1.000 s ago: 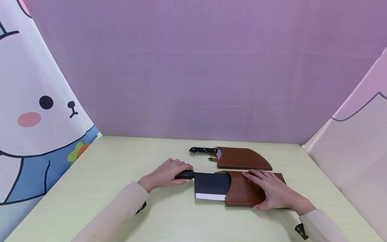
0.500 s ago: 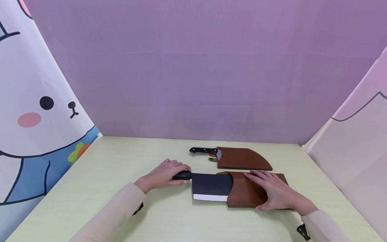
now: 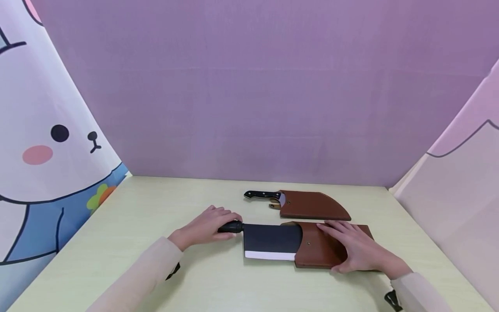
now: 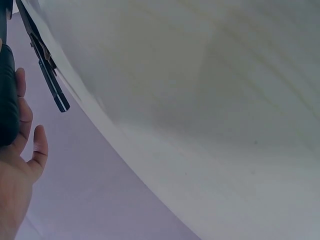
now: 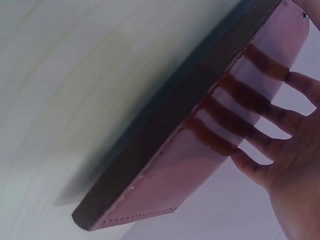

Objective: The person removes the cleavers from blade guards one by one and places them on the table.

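Note:
A cleaver (image 3: 269, 238) with a dark blade and bright edge lies flat, its front part inside a brown leather sheath (image 3: 309, 253). My left hand (image 3: 208, 225) grips its black handle (image 3: 232, 226). In the left wrist view the fingers of the left hand (image 4: 17, 165) show around the handle (image 4: 7, 100). My right hand (image 3: 356, 249) rests on the sheath, fingers spread over its top, thumb at the near edge. The right wrist view shows the fingertips of the right hand (image 5: 285, 145) pressing on the glossy face of the sheath (image 5: 170, 175).
Behind the cleaver lies a second knife with a black riveted handle (image 3: 265, 194), its blade in a rounded brown sheath (image 3: 313, 206). A pale wooden table (image 3: 187, 190) lies under everything. A purple cloth wall (image 3: 249, 95) stands at the back, with printed cloths at both sides.
My left hand has moved left with the cleaver, so more of the blade shows outside the sheath. The sheath and my right hand have shifted slightly right.

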The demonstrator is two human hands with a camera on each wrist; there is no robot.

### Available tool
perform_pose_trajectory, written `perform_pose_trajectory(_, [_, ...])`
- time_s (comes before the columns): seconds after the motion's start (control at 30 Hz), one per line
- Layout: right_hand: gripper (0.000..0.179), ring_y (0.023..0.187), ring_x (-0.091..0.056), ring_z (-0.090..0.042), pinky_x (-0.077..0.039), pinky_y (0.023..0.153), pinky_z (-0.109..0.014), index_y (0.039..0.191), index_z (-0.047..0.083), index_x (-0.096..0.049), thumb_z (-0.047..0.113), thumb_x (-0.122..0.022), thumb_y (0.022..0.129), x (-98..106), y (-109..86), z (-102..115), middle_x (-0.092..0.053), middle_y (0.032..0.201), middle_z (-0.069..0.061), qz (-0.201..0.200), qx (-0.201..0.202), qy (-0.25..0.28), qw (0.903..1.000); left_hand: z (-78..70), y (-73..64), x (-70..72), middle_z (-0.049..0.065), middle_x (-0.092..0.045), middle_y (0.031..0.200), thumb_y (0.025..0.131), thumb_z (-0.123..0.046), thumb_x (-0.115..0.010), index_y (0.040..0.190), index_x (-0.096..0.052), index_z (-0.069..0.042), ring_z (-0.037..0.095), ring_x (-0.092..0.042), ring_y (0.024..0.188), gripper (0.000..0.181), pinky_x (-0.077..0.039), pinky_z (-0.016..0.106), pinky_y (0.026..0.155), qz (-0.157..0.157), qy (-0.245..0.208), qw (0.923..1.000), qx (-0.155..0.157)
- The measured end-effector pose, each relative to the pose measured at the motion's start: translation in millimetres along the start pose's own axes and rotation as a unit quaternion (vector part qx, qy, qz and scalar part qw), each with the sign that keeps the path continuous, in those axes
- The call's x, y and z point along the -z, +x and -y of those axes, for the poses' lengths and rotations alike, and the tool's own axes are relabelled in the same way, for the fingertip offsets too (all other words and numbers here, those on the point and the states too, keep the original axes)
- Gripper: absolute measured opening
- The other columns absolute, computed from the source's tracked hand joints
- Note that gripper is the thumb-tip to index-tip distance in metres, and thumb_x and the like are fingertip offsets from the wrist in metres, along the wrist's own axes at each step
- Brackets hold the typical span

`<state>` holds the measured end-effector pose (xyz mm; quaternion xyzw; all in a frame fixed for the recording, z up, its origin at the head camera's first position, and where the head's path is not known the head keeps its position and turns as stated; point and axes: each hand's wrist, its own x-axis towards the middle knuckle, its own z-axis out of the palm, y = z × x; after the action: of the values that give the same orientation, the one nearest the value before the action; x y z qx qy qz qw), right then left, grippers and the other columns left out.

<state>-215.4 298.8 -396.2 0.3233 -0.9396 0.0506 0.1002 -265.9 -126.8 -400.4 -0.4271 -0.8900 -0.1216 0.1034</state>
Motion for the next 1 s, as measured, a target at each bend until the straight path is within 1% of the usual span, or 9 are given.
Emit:
perform_pose_trajectory(0.23, [0.105,0.121,-0.043,-0.034,-0.036,0.089,-0.055,0.140,0.024,-0.037,0.058,-0.079,0.051,0,-1.3,-1,-0.042,0.138,-0.009,-0.001,-0.001,-0.002,1.0000,2.8,-4.5,1.8,-0.011,-0.060,0.102,0.086,-0.042,-0.059,0.121,-0.052,-0.029,0.007,-0.051,0.088,0.039,-0.037,0.031,0.078,0.007,-0.001,0.9999,0.011])
perform_pose_trajectory(0.47, [0.104,0.121,-0.043,-0.034,-0.036,0.088,-0.055,0.140,0.023,-0.038,0.059,-0.079,0.051,0,-2.0,-1,-0.043,0.138,-0.010,-0.003,-0.001,-0.001,1.0000,5.4,-7.9,2.9,-0.012,-0.059,0.101,0.085,-0.040,-0.061,0.121,-0.052,-0.029,0.006,-0.050,0.087,0.038,-0.036,0.031,0.078,0.010,-0.006,0.9998,0.017])
perform_pose_trajectory(1.0, [0.105,0.120,-0.043,-0.034,-0.037,0.088,-0.054,0.139,0.022,-0.038,0.058,-0.079,0.050,-2,-3.7,-6,-0.042,0.138,-0.009,-0.005,0.001,-0.011,0.9999,9.8,-12.8,3.5,-0.013,-0.059,0.100,0.085,-0.041,-0.061,0.119,-0.052,-0.029,0.006,-0.049,0.087,0.037,-0.036,0.030,0.078,0.006,-0.007,0.9999,0.014])
